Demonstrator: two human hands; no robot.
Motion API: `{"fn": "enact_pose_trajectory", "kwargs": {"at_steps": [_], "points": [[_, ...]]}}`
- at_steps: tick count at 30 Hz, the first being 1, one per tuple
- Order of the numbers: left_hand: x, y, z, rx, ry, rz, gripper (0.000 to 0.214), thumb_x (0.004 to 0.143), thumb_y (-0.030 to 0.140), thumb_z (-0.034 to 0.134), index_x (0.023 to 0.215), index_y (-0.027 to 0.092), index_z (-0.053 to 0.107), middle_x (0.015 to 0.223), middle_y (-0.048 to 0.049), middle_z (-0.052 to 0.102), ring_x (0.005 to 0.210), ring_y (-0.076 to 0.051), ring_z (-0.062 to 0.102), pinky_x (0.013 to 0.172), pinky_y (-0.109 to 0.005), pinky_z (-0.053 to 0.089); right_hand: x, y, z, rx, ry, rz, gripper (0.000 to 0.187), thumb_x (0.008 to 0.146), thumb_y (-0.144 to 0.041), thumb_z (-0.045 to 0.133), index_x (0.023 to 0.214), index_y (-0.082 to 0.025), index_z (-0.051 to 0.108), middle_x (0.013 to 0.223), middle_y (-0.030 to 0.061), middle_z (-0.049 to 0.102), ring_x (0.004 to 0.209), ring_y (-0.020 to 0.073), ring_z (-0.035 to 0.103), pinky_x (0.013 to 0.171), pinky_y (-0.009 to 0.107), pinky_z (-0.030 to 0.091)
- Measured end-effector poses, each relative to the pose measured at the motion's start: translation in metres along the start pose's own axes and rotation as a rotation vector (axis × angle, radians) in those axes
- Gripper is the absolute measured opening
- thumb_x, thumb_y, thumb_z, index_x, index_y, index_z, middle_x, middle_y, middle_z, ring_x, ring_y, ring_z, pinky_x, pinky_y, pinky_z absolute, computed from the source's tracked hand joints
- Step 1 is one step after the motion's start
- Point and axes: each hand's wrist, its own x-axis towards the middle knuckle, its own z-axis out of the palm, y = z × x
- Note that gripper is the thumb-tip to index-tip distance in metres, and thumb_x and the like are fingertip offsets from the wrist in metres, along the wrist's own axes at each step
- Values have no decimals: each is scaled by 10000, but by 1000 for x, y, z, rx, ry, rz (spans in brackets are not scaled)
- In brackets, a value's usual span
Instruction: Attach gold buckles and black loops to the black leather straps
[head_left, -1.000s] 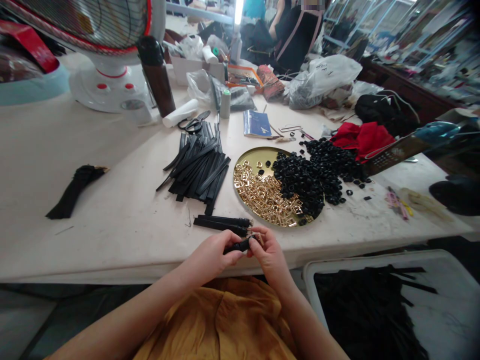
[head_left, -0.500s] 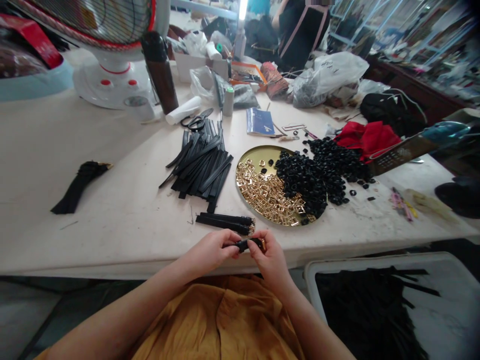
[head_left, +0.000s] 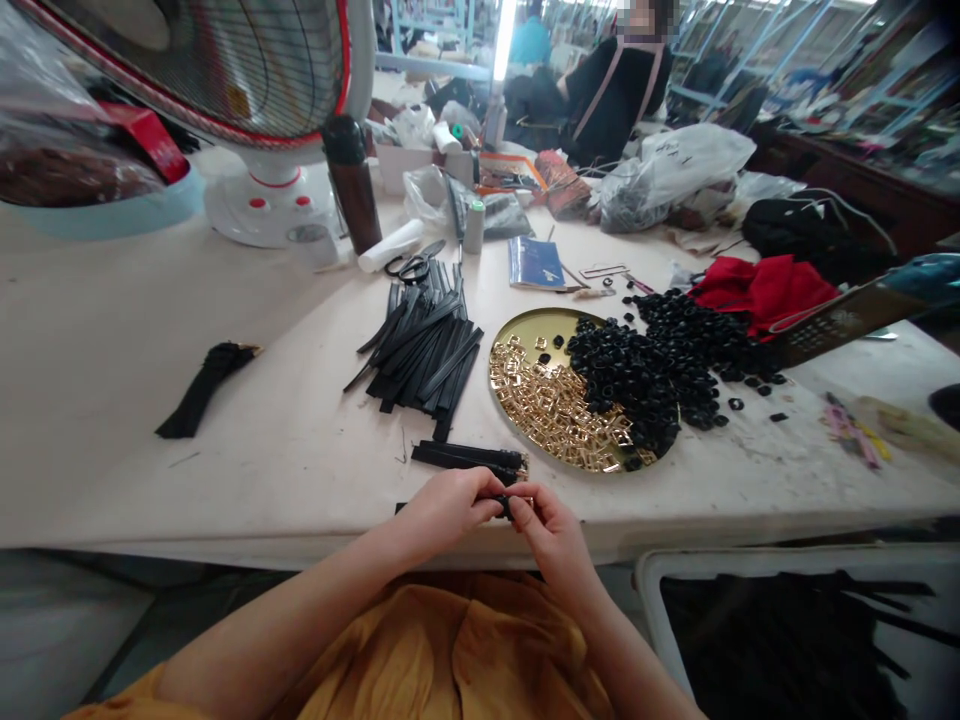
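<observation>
My left hand [head_left: 456,502] and my right hand [head_left: 553,525] are close together at the table's front edge, fingertips pinched on one black strap [head_left: 505,508] with a small gold buckle. The fingers cover most of it; a dark end pokes out left of my left hand. Just beyond lie a few buckled black straps [head_left: 466,457]. Farther back is a heap of plain black strips [head_left: 427,350]. On the right, a round gold tray [head_left: 541,326] holds many gold buckles [head_left: 559,410] and small black loops [head_left: 626,370], which spill over its right side.
A bundle of black straps [head_left: 204,392] lies at left. Behind stand a fan [head_left: 262,195], a dark bottle [head_left: 355,190], scissors [head_left: 411,266], a thread spool [head_left: 474,228] and a blue booklet [head_left: 535,262]. A white bin [head_left: 651,590] with black strips stands below right.
The camera view has shifted, so the table's things sit farther right and lower. My hands stay on the strap, fingertips now closer together, and its end shows left of my left hand.
</observation>
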Motion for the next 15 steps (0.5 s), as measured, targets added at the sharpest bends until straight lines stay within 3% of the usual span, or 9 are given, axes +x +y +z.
{"fn": "enact_pose_trajectory", "kwargs": {"at_steps": [3, 7, 10, 15], "points": [[8, 2, -7, 134, 60, 99, 227, 818, 269, 484, 1005, 188, 583, 959, -30, 663, 859, -172, 600, 712, -252, 438, 14, -3, 0, -81, 44, -62, 283, 816, -423, 464, 886, -171, 574, 662, 19, 575, 602, 161, 514, 562, 275, 416], [18, -7, -14, 499, 161, 273, 359, 798, 299, 543, 1127, 165, 490, 1066, -75, 605, 975, -217, 548, 834, -330, 414, 39, 2, -4, -495, 173, -314, 286, 846, -384, 423, 879, -173, 613, 841, 80, 612, 791, 214, 542, 731, 355, 422], [20, -17, -6, 727, 184, 291, 227, 834, 219, 472, 1045, 146, 508, 932, -74, 611, 899, -211, 555, 778, -341, 429, 50, 17, 1, -704, 217, -456, 347, 868, -383, 368, 943, -157, 622, 932, 118, 612, 870, 246, 533, 797, 400, 405], [26, -20, 15, 891, 237, 356, 153, 845, 188, 407, 912, 104, 516, 808, -78, 575, 721, -193, 562, 586, -307, 430, 54, 48, 1, -755, 211, -583, 438, 864, -473, 329, 972, -149, 604, 944, 119, 635, 864, 270, 565, 796, 421, 413]]}}
